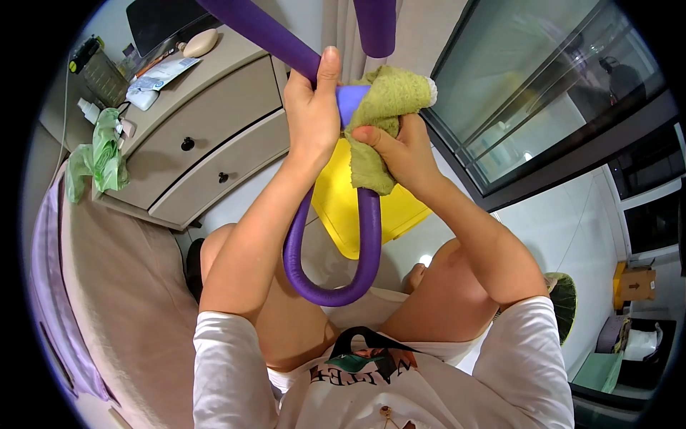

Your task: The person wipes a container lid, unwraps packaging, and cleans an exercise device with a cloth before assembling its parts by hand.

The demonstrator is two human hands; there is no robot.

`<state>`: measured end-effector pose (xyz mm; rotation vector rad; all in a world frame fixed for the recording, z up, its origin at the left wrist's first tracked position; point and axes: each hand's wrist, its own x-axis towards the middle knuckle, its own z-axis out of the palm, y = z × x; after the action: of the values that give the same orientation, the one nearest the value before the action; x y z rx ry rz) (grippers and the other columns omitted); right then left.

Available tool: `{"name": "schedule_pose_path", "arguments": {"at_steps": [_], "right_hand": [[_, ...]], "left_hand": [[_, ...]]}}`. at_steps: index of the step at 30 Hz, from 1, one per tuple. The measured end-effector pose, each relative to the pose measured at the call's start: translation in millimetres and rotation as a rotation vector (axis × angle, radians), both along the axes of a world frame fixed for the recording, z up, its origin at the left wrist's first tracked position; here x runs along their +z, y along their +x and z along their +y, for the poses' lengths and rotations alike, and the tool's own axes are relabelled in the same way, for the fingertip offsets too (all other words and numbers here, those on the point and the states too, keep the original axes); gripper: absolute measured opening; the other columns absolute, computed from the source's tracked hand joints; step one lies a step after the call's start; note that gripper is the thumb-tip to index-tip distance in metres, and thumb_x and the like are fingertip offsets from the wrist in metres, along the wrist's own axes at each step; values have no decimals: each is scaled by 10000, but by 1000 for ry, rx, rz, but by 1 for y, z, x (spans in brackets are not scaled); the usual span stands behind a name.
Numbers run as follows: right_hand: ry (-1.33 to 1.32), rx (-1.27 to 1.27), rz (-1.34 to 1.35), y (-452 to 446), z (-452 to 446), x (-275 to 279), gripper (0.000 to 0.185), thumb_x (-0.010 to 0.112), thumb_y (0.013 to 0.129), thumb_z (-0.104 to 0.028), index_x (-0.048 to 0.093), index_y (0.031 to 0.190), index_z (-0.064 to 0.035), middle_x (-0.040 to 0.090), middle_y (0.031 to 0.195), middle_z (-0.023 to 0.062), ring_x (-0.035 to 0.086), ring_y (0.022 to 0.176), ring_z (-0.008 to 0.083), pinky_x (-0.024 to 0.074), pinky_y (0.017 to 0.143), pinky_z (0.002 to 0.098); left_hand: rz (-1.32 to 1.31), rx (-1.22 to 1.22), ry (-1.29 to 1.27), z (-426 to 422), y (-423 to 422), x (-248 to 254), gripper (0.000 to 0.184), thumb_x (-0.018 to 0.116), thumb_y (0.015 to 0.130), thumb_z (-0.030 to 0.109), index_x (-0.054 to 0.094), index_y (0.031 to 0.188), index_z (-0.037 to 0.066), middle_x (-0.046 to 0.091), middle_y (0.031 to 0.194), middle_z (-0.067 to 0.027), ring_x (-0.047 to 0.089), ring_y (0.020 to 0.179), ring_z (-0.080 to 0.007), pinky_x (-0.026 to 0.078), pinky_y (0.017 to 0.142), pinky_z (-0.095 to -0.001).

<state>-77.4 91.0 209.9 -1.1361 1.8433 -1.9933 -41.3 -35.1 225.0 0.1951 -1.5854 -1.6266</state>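
Observation:
A purple foam-covered tube frame (369, 236) is held up in front of me, with a U-shaped loop hanging below and bars rising out of view at the top. My left hand (313, 111) is closed around its left bar, thumb pointing up, beside a lighter blue-purple middle piece (348, 104). Pinched in my right hand (409, 154) is a green cloth (386, 100), draped over the right side of that middle piece and down the right bar. The cloth hides part of the frame beneath it.
Below the frame, a yellow plastic lid or stool top (336, 193) is on the tiled floor. A drawer cabinet (207, 136) stands left, with a bottle (100, 75) and small items on top. At left is a beige bed or sofa (128, 286); at right, a glass door (529, 93).

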Motion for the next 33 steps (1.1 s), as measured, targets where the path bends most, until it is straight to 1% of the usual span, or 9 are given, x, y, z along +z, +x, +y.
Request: {"name": "schedule_pose_path", "arguments": {"at_steps": [7,10,13,17,20,22,23,27,33], "right_hand": [[144,38,47,-8,13,10,318,706,763,-201,590,950,30,638,846,78,599,760,143,479,674,286],[213,-21,256,-10,19,10,266,679,790,-185,601,938,22,640,848,76,600,746,142,479,652,281],[94,-41,148,-9,22,9,249,644,839,-215,608,930,14,633,844,51,591,754,128,476,664,272],[-52,-28,-25,-7,22,15,378,515,920,-353,600,909,15,612,833,32,571,771,108,464,688,255],[-34,43,-113,0,23,23,469,435,939,-438,574,915,10,590,804,33,535,737,95,449,659,253],[180,-31,69,4,21,18,449,476,921,-436,558,922,5,565,764,28,501,699,90,431,613,268],[61,-7,111,11,17,15,380,527,903,-376,554,902,3,536,723,20,472,663,85,403,568,269],[29,-32,154,10,11,17,279,563,886,-276,555,893,3,520,693,2,461,641,75,389,552,249],[-51,-14,-133,6,6,23,179,571,860,-188,574,877,-10,523,694,-23,481,624,63,385,534,236]], "left_hand": [[26,-84,55,-4,3,0,432,505,904,465,517,752,61,497,687,-9,447,623,-73,369,579,-220],[64,-147,152,-7,0,-1,415,494,910,460,502,778,67,496,692,-17,466,625,-80,390,578,-226],[103,-251,341,-8,-2,-4,396,483,917,452,489,803,72,494,696,-27,479,630,-91,411,586,-236],[109,-267,436,-5,-2,-2,395,470,933,419,467,745,71,478,680,-18,455,641,-86,395,598,-232],[140,-176,263,0,-1,1,397,468,939,399,486,750,51,485,682,-16,456,637,-85,390,596,-232],[116,-14,70,9,3,4,393,471,943,371,510,761,25,496,682,-13,454,632,-76,380,586,-230],[103,-27,43,8,3,0,384,481,942,353,528,775,9,502,675,-6,451,618,-68,373,565,-231],[97,-38,1,12,1,-6,378,484,941,350,514,762,17,483,653,5,434,599,-67,364,545,-235],[121,-76,-36,16,-3,-11,360,520,925,332,495,758,15,463,633,9,415,590,-68,353,524,-243]]}}
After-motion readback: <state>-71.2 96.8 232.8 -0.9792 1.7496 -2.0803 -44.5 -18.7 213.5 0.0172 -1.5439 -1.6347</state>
